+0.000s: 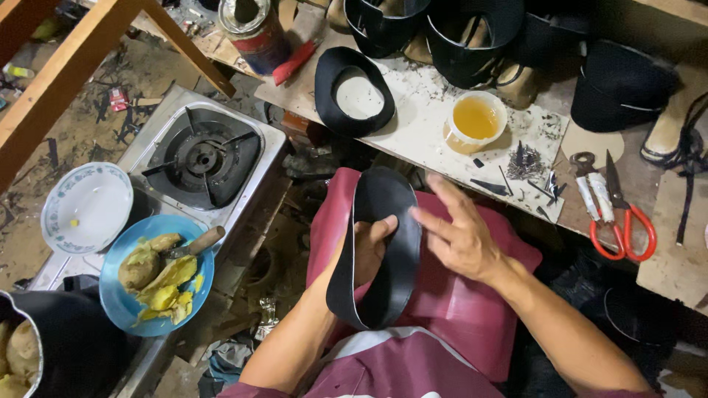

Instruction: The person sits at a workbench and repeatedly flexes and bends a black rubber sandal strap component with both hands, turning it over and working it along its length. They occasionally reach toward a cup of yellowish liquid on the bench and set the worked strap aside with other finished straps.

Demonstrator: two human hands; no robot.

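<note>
A black band loop [383, 247], bent into a long oval, lies over the maroon apron [457, 309] on the person's lap, its long axis running from near the body up toward the workbench [420, 125], tilted slightly right. The left hand [366, 250] reaches through the loop, its fingers [380, 228] curled against the inner face and gripping it. The right hand [459, 236] has its fingers [431, 221] spread open, the tips touching the loop's outer right edge; beyond them stands a small cup of amber liquid [476, 118].
</note>
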